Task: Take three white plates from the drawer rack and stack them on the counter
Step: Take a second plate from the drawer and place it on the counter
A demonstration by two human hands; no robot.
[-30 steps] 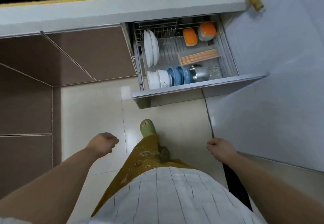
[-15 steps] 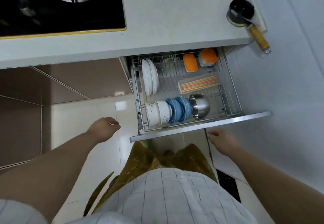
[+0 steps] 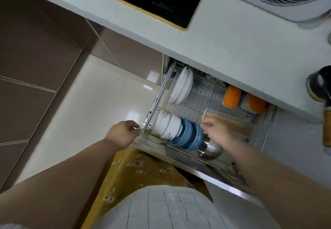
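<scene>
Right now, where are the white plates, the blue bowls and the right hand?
white plates (image 3: 181, 85), head view, on the upright stack's faces.
blue bowls (image 3: 189, 136), head view, on the nested bowls' outer side.
right hand (image 3: 216, 132), head view, on the back of the hand.

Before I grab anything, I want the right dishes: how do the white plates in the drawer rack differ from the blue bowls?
The white plates stand on edge at the back left of the rack; the blue bowls lie nested on their sides near the front. The plates are plain white and shallow; the bowls are blue and deeper. The right hand is right beside the bowls, well away from the plates. Both sets sit grouped in the same rack.
</scene>
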